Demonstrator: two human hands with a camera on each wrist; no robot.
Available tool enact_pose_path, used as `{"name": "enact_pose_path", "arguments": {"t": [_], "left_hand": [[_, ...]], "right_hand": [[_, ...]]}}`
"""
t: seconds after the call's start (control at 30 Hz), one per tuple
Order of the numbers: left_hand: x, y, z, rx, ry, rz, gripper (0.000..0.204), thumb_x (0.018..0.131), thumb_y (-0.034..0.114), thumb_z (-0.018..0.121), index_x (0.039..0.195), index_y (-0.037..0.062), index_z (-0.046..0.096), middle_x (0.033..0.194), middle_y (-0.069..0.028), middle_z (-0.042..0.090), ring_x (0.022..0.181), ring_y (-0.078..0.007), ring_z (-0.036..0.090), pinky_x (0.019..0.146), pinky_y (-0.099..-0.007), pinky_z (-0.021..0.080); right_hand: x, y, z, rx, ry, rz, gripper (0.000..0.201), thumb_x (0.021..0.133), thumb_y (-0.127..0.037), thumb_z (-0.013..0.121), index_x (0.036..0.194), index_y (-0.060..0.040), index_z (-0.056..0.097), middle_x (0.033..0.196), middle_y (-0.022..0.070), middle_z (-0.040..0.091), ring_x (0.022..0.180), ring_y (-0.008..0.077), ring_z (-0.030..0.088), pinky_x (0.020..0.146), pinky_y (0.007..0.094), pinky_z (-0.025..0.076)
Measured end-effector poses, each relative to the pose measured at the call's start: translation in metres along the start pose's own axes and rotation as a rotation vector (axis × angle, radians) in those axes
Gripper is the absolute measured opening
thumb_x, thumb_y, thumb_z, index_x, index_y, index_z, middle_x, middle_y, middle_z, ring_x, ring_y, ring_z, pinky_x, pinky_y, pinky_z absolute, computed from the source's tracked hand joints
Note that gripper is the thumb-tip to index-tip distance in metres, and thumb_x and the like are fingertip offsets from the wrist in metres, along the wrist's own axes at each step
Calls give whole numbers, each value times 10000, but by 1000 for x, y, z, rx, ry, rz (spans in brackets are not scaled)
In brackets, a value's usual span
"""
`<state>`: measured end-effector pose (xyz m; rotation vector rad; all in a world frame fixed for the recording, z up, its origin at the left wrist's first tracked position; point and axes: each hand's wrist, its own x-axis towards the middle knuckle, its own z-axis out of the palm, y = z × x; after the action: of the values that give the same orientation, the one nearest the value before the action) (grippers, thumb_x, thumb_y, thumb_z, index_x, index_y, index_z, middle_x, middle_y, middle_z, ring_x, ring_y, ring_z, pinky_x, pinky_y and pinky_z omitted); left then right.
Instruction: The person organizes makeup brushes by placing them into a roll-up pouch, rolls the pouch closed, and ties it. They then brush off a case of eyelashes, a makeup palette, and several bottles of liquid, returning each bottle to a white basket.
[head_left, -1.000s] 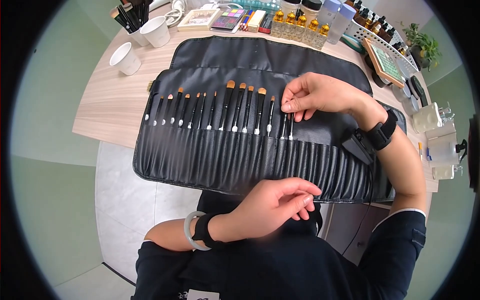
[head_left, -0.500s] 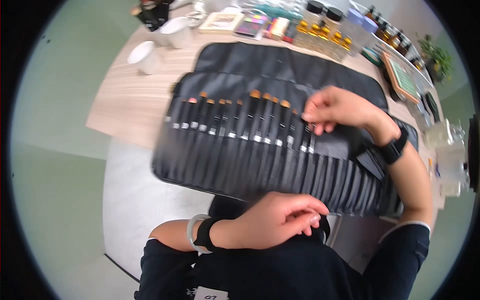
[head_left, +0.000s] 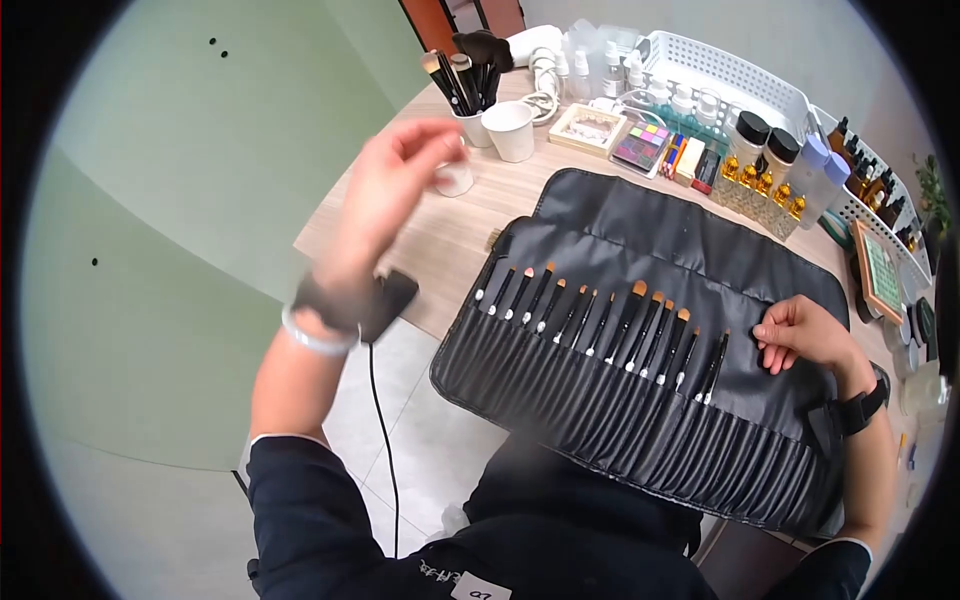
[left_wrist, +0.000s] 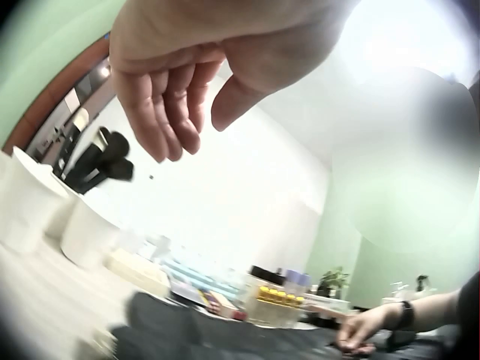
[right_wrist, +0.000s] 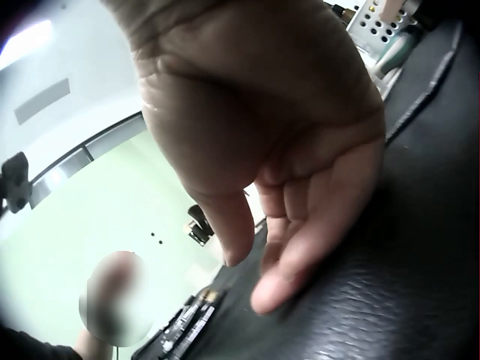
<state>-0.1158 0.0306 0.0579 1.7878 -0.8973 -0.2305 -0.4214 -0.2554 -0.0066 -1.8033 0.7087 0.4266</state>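
Observation:
In the head view the left hand (head_left: 385, 195) is raised over the table's left part, above a small white cup (head_left: 455, 180), fingers loosely bent and holding nothing; the left wrist view shows a gap between its thumb and fingers. The right hand (head_left: 800, 335) rests on or just over the black brush roll (head_left: 600, 250), right of the row of brushes. Nothing shows between its fingers in the right wrist view. Several thin brushes (head_left: 630, 315) with brown tips stand in the roll's slots. Brushes with dark handles (head_left: 470, 85) fill a white cup at the back left.
Another white cup (head_left: 512, 130) stands beside the brush cup. Behind the roll are a palette (head_left: 642, 148), gold-capped bottles (head_left: 762, 185) and a white perforated basket (head_left: 730, 75). A framed green item (head_left: 878, 268) lies at the right. A black cable (head_left: 385, 430) hangs from the left wrist.
The left hand has risen from the roll's front edge to the upper left. The right hand has moved away from the brushes it was touching, to their right. The head view has shifted left.

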Motion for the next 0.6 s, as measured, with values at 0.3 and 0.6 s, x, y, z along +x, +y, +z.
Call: {"name": "enact_pose_path", "arguments": {"t": [0.3, 0.6], "left_hand": [[112, -29, -34, 512, 78, -290, 930, 666, 468, 680, 1256, -126, 275, 1251, -257, 385, 1175, -333, 378, 949, -396, 330], [145, -53, -55, 433, -67, -381, 947, 657, 448, 700, 1277, -109, 249, 1329, -257, 278, 1243, -342, 275, 1003, -419, 257]], "right_hand": [[4, 1, -2, 25, 16, 22, 243, 823, -236, 589, 676, -44, 575, 592, 48, 617, 483, 106, 592, 396, 174, 403], [5, -32, -16, -6, -128, 94, 189, 839, -183, 569, 785, -3, 581, 666, 83, 628, 556, 126, 613, 488, 204, 475]]}}
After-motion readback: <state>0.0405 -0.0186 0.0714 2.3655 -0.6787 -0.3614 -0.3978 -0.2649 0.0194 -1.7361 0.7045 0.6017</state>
